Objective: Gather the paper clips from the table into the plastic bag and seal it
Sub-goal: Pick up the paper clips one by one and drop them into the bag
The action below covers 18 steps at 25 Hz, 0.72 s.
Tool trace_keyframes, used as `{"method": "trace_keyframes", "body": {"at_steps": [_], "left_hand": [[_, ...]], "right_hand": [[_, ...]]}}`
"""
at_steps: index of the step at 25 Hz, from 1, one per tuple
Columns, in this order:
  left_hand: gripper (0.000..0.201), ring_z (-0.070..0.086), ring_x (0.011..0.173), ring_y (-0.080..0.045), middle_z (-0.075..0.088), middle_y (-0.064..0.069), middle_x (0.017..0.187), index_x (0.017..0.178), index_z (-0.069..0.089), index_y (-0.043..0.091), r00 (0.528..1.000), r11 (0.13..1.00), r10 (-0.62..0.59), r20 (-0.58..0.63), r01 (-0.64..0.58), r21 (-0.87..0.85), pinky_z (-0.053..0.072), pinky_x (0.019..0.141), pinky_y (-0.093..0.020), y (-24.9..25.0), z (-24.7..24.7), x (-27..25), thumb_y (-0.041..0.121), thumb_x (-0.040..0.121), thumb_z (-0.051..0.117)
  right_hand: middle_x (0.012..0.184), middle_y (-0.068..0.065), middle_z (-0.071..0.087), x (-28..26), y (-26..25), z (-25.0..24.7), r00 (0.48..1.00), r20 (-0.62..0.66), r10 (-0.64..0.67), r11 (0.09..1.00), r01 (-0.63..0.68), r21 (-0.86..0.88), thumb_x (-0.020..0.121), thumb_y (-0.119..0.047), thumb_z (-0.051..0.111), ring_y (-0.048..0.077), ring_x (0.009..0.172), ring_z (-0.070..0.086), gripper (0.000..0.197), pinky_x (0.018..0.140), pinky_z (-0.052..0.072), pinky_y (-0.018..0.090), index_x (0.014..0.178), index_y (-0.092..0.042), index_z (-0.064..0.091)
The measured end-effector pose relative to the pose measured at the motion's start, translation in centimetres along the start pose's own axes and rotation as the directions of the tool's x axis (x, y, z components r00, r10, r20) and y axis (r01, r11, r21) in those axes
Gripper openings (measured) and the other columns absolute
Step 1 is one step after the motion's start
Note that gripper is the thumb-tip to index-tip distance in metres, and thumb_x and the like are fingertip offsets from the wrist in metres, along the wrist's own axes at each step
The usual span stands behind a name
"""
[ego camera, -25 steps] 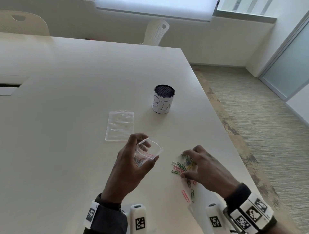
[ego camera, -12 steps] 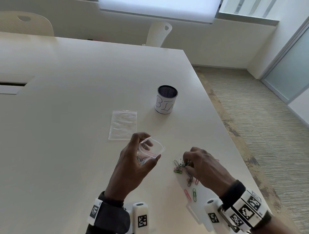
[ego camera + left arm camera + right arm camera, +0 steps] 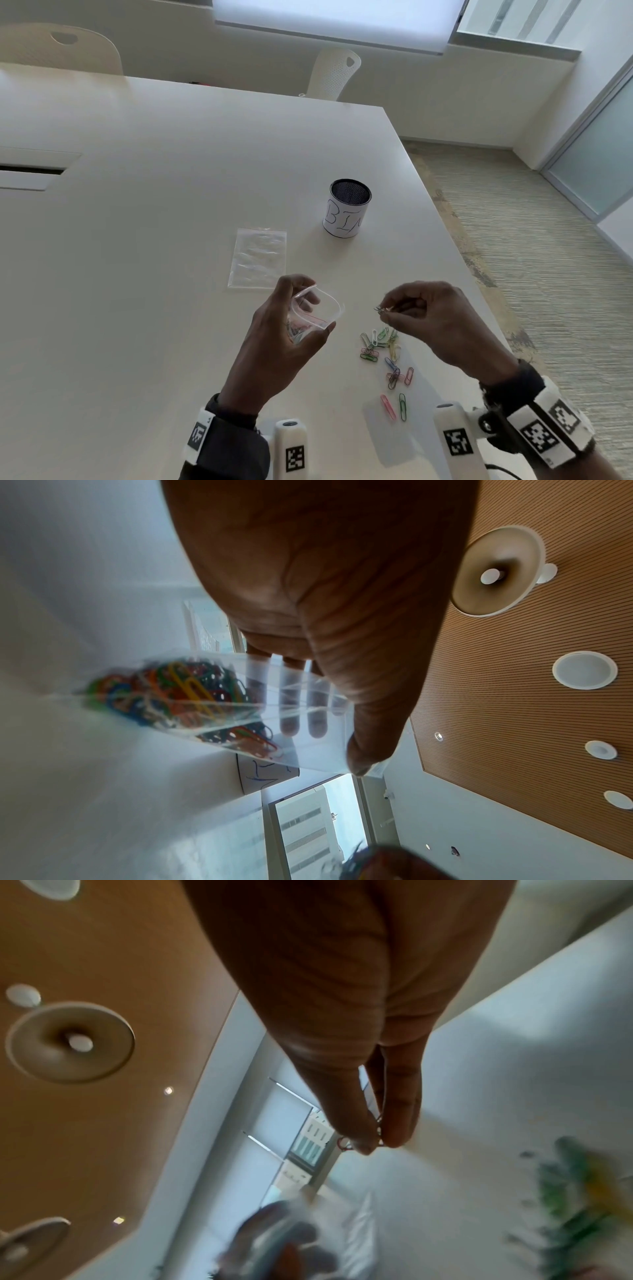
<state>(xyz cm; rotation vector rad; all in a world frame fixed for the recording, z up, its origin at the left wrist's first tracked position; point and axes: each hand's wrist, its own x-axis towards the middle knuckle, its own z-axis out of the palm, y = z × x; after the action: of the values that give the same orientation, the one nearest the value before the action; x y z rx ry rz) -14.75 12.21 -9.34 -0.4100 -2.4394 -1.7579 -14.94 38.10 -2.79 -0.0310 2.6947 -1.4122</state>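
Note:
My left hand (image 3: 294, 318) grips a clear plastic bag (image 3: 317, 310) above the table, holding its mouth open; coloured paper clips (image 3: 178, 693) fill its bottom in the left wrist view. My right hand (image 3: 385, 310) is raised just right of the bag and pinches a few paper clips (image 3: 363, 1139) between thumb and fingertips. Below it, several coloured paper clips (image 3: 380, 346) lie scattered on the white table (image 3: 137, 274), with a pink one (image 3: 388, 406) and a green one (image 3: 402, 406) nearer me.
A second clear plastic bag (image 3: 258, 257) lies flat beyond my left hand. A white cup marked BIN (image 3: 346, 208) stands further back. The table's right edge (image 3: 455, 253) runs close to the clips, with carpet beyond. Two chairs (image 3: 334, 73) stand at the far side.
My right hand has lifted from the pile of clips on the table and moved up towards the bag with a few clips pinched. The left hand keeps the bag in place.

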Motion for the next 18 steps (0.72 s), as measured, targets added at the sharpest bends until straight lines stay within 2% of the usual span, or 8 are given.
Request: {"method": "trace_keyframes", "body": {"at_steps": [3,5,7,10,14,18], "left_hand": [[0.050,0.068,0.101,-0.007,0.067,0.015,0.107,0.122,0.053,0.032,1.000,1.000,-0.004,0.006,0.004,0.006,0.054,0.074,-0.010,0.2,0.0,0.1,0.022,0.087,0.087],[0.050,0.070,0.096,-0.005,0.066,0.018,0.106,0.122,0.053,0.033,1.000,1.000,-0.015,0.007,0.015,0.008,0.053,0.072,-0.009,0.4,0.0,0.1,0.023,0.087,0.087],[0.051,0.072,0.090,-0.007,0.069,0.019,0.105,0.123,0.053,0.036,0.999,0.999,-0.038,0.009,0.038,0.002,0.053,0.070,-0.010,0.6,-0.1,0.1,0.022,0.086,0.086],[0.052,0.074,0.088,-0.011,0.075,0.011,0.107,0.124,0.053,0.035,0.999,0.999,-0.047,0.011,0.047,0.003,0.058,0.070,-0.019,0.6,0.0,0.1,0.019,0.086,0.085],[0.051,0.071,0.095,-0.012,0.070,0.013,0.105,0.123,0.052,0.035,0.999,0.999,-0.034,0.000,0.034,0.011,0.058,0.074,-0.019,0.4,-0.1,0.0,0.022,0.087,0.087],[0.052,0.067,0.103,-0.012,0.067,0.015,0.108,0.124,0.052,0.035,1.000,1.000,-0.008,-0.015,0.008,0.020,0.056,0.077,-0.016,0.1,-0.1,0.0,0.024,0.087,0.086]], "right_hand": [[0.093,0.010,0.082,-0.2,-3.6,1.1,0.994,0.101,-0.051,0.962,0.022,0.271,0.083,-0.007,0.086,0.027,0.090,0.079,0.015,0.085,0.064,0.030,0.097,-0.009,0.081],[0.093,0.012,0.082,0.1,-5.3,2.2,0.979,0.169,-0.114,0.948,0.056,0.314,0.084,-0.006,0.085,0.028,0.090,0.079,0.016,0.084,0.063,0.028,0.099,-0.006,0.080],[0.091,0.006,0.082,0.7,-6.1,3.3,0.969,0.173,-0.174,0.969,0.138,0.206,0.085,-0.006,0.085,0.021,0.088,0.080,0.012,0.083,0.063,0.025,0.097,-0.007,0.080],[0.092,-0.005,0.079,1.4,-6.5,4.5,0.945,0.157,-0.285,0.957,0.291,-0.014,0.087,-0.007,0.083,0.006,0.086,0.078,0.012,0.084,0.063,0.025,0.096,-0.014,0.083],[0.092,-0.006,0.081,1.6,-6.9,4.1,0.928,0.133,-0.348,0.930,0.359,-0.076,0.090,-0.008,0.080,0.002,0.085,0.077,0.013,0.083,0.062,0.021,0.099,-0.016,0.084],[0.085,-0.007,0.079,2.4,-5.8,1.0,0.944,-0.026,-0.328,0.935,0.321,-0.151,0.087,-0.007,0.082,0.006,0.079,0.076,0.011,0.077,0.058,0.012,0.092,-0.017,0.082]]}}
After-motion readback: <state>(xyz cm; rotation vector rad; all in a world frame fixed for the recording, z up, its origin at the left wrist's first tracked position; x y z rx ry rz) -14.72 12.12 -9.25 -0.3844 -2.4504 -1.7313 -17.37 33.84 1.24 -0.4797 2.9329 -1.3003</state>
